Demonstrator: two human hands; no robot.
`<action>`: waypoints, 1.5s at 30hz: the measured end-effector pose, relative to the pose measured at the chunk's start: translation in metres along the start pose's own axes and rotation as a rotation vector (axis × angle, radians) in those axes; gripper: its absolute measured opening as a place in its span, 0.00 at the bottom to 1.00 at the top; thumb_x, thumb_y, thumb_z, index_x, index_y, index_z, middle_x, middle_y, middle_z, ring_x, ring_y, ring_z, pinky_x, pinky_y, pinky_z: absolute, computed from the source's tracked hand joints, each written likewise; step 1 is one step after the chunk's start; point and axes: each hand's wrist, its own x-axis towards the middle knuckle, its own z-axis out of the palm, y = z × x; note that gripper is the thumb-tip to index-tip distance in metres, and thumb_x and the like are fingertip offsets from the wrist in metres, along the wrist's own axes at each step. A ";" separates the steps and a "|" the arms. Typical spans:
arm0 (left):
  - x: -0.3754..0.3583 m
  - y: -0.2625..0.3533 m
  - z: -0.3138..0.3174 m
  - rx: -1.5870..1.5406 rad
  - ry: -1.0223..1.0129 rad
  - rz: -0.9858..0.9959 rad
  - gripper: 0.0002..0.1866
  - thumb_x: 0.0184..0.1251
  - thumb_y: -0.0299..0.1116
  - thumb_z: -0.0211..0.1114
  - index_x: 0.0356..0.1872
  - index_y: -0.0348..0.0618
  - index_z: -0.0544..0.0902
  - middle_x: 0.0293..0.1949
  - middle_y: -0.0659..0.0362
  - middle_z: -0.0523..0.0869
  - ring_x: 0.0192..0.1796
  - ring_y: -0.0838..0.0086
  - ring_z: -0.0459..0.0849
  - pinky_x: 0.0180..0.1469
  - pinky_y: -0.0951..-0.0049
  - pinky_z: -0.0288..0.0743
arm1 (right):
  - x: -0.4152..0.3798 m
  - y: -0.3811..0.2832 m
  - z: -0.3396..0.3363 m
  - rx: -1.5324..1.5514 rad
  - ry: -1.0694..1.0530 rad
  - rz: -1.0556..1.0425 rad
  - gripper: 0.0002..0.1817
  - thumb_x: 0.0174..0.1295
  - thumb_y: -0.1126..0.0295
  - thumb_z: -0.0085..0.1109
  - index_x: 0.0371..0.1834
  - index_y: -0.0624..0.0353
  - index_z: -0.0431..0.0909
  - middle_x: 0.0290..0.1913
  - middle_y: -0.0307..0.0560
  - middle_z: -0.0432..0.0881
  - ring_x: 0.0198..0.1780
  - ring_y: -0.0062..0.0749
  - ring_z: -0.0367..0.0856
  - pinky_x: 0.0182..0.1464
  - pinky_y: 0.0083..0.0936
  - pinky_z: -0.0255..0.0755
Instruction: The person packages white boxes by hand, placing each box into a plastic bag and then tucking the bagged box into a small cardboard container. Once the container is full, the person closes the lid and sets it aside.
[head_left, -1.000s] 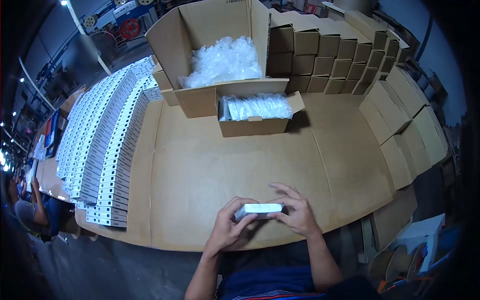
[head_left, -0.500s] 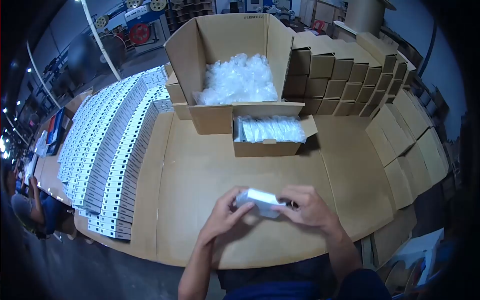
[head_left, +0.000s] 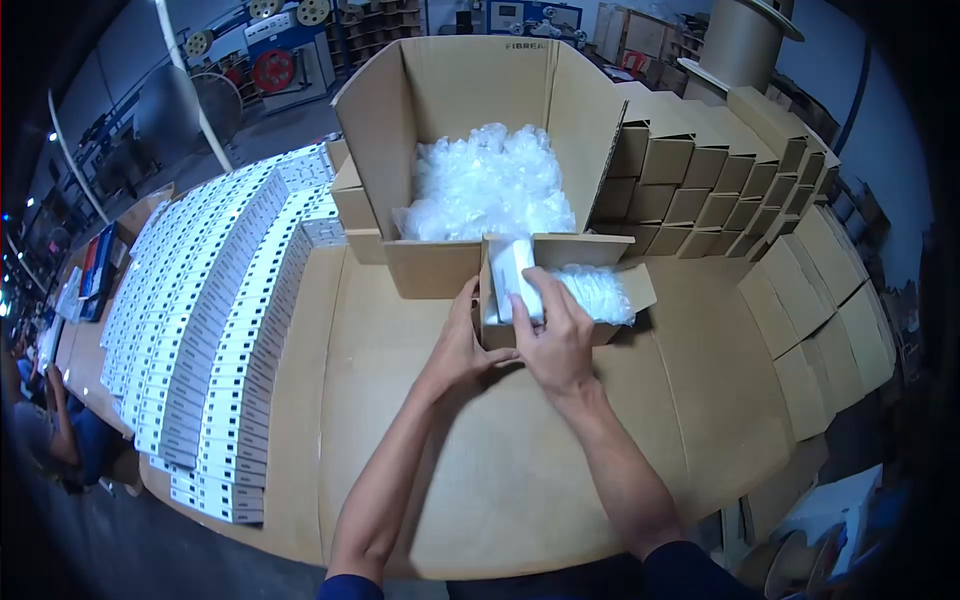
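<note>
My right hand [head_left: 556,335] grips a slim white box [head_left: 513,275] wrapped in clear plastic. The white box is tilted upright at the left end of a small open cardboard box [head_left: 608,333]. Against that cardboard box's left front corner is my left hand [head_left: 455,345], its fingers along the side and its thumb across the front. Plastic-wrapped packs [head_left: 598,293] fill the right part of the small cardboard box. Right behind it stands a large open carton [head_left: 430,268] holding a heap of clear plastic bags [head_left: 490,180].
Long stacked rows of white boxes [head_left: 225,340] cover the table's left side. Brown cartons [head_left: 690,165] are stacked at back right, with more cartons [head_left: 815,285] along the right edge. Cardboard covers the tabletop [head_left: 480,480]. Another person [head_left: 65,430] is at far left.
Both hands have moved forward from the table's front to the small cardboard box. My left hand has let go of the white box and now holds the cardboard box's corner.
</note>
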 end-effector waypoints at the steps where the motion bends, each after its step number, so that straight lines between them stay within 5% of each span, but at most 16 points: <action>1: 0.002 -0.006 0.002 -0.027 -0.003 0.008 0.64 0.41 0.37 0.90 0.78 0.32 0.55 0.72 0.39 0.70 0.74 0.51 0.71 0.76 0.58 0.67 | -0.003 0.004 0.005 -0.026 0.014 -0.025 0.18 0.62 0.77 0.68 0.56 0.62 0.80 0.42 0.57 0.85 0.39 0.55 0.87 0.38 0.42 0.82; 13: 0.008 -0.037 0.008 -0.003 0.086 -0.050 0.51 0.51 0.31 0.83 0.75 0.34 0.61 0.68 0.39 0.72 0.69 0.50 0.76 0.70 0.57 0.72 | -0.012 0.002 0.035 -0.318 -0.273 0.200 0.19 0.62 0.74 0.65 0.57 0.62 0.81 0.41 0.57 0.86 0.36 0.56 0.87 0.36 0.44 0.82; 14: 0.007 -0.041 0.008 -0.043 0.068 -0.076 0.49 0.53 0.31 0.82 0.74 0.33 0.62 0.69 0.38 0.71 0.69 0.49 0.76 0.69 0.57 0.73 | -0.009 0.005 0.038 -0.308 -0.360 0.297 0.18 0.63 0.71 0.63 0.57 0.63 0.80 0.48 0.56 0.85 0.47 0.53 0.87 0.47 0.47 0.80; 17: 0.006 -0.030 0.007 0.024 0.070 -0.035 0.50 0.53 0.31 0.82 0.75 0.33 0.61 0.70 0.37 0.70 0.70 0.49 0.76 0.70 0.56 0.73 | -0.012 0.009 0.041 -0.450 -0.374 0.160 0.19 0.65 0.66 0.62 0.56 0.65 0.81 0.60 0.59 0.80 0.66 0.53 0.76 0.63 0.55 0.69; 18: 0.006 -0.029 0.007 -0.028 0.083 -0.096 0.52 0.52 0.29 0.81 0.77 0.35 0.59 0.70 0.38 0.70 0.71 0.49 0.75 0.71 0.56 0.73 | -0.023 0.014 0.046 -0.361 -0.335 0.110 0.23 0.70 0.57 0.58 0.53 0.70 0.82 0.73 0.63 0.70 0.79 0.57 0.57 0.75 0.67 0.50; 22: 0.000 -0.028 0.011 0.007 0.090 0.026 0.52 0.51 0.25 0.78 0.79 0.35 0.58 0.71 0.40 0.70 0.71 0.50 0.76 0.72 0.56 0.72 | -0.038 0.019 0.038 -0.465 -0.574 0.088 0.36 0.76 0.46 0.48 0.59 0.77 0.79 0.80 0.66 0.61 0.84 0.61 0.46 0.78 0.76 0.30; 26: 0.002 -0.032 0.012 -0.053 0.073 0.001 0.52 0.52 0.24 0.79 0.78 0.34 0.58 0.70 0.42 0.73 0.70 0.54 0.77 0.70 0.57 0.74 | -0.032 0.020 0.028 -0.471 -0.665 0.075 0.39 0.76 0.43 0.46 0.67 0.75 0.75 0.79 0.65 0.62 0.85 0.61 0.44 0.79 0.75 0.28; 29: 0.000 0.001 0.016 -0.122 0.079 -0.158 0.54 0.53 0.27 0.82 0.78 0.34 0.57 0.69 0.44 0.75 0.69 0.57 0.78 0.69 0.59 0.76 | -0.040 0.020 0.007 -0.333 -0.595 0.032 0.39 0.75 0.43 0.47 0.71 0.71 0.72 0.79 0.64 0.63 0.85 0.59 0.44 0.79 0.73 0.28; 30: 0.001 0.003 0.015 -0.170 0.068 -0.238 0.55 0.52 0.29 0.84 0.78 0.35 0.56 0.68 0.45 0.76 0.68 0.60 0.79 0.68 0.62 0.76 | -0.044 0.015 -0.011 -0.221 -0.523 0.037 0.35 0.73 0.49 0.55 0.72 0.67 0.71 0.76 0.63 0.68 0.84 0.57 0.50 0.79 0.74 0.32; 32: 0.003 0.019 0.017 -0.159 0.074 -0.203 0.55 0.55 0.32 0.83 0.80 0.37 0.56 0.68 0.45 0.76 0.68 0.60 0.78 0.70 0.62 0.75 | -0.059 0.028 -0.041 -0.020 -0.109 0.076 0.20 0.60 0.71 0.67 0.55 0.62 0.80 0.54 0.57 0.84 0.62 0.54 0.79 0.70 0.52 0.66; 33: 0.003 0.025 0.018 -0.135 0.074 -0.223 0.54 0.58 0.34 0.82 0.81 0.39 0.56 0.70 0.45 0.75 0.70 0.60 0.76 0.71 0.62 0.73 | -0.070 0.039 -0.056 -0.104 0.011 0.200 0.15 0.58 0.74 0.65 0.49 0.59 0.81 0.46 0.54 0.84 0.52 0.52 0.81 0.60 0.44 0.74; 35: 0.006 0.017 0.022 -0.057 0.113 -0.190 0.53 0.60 0.37 0.81 0.80 0.37 0.56 0.71 0.44 0.74 0.71 0.59 0.75 0.72 0.62 0.71 | -0.090 0.081 -0.071 0.101 0.141 0.687 0.12 0.64 0.68 0.68 0.45 0.60 0.79 0.43 0.50 0.84 0.47 0.39 0.82 0.51 0.34 0.77; 37: 0.010 0.008 0.026 0.021 0.156 -0.179 0.53 0.60 0.41 0.81 0.80 0.35 0.58 0.72 0.42 0.73 0.73 0.57 0.72 0.75 0.61 0.67 | -0.091 0.119 -0.075 0.225 0.143 0.721 0.11 0.73 0.64 0.63 0.49 0.60 0.78 0.43 0.46 0.83 0.49 0.23 0.80 0.49 0.29 0.77; 39: 0.011 0.003 0.032 0.095 0.220 -0.192 0.54 0.58 0.47 0.81 0.79 0.31 0.60 0.73 0.38 0.71 0.76 0.54 0.69 0.78 0.60 0.61 | -0.073 0.139 -0.082 0.366 0.029 0.762 0.17 0.76 0.58 0.58 0.49 0.63 0.77 0.45 0.50 0.84 0.49 0.28 0.81 0.51 0.31 0.76; 40: 0.009 0.013 0.033 0.071 0.192 -0.195 0.49 0.66 0.48 0.74 0.80 0.31 0.59 0.75 0.38 0.69 0.78 0.54 0.67 0.79 0.60 0.59 | -0.063 0.145 -0.085 0.440 -0.036 0.784 0.20 0.77 0.55 0.55 0.50 0.65 0.77 0.45 0.52 0.84 0.49 0.30 0.81 0.52 0.32 0.76; 45: -0.002 0.037 0.053 0.038 0.267 -0.233 0.34 0.81 0.43 0.58 0.78 0.32 0.62 0.73 0.40 0.73 0.75 0.55 0.71 0.77 0.62 0.61 | -0.042 0.170 -0.093 0.068 -0.162 0.837 0.34 0.79 0.46 0.46 0.39 0.75 0.77 0.41 0.68 0.83 0.45 0.54 0.82 0.50 0.45 0.73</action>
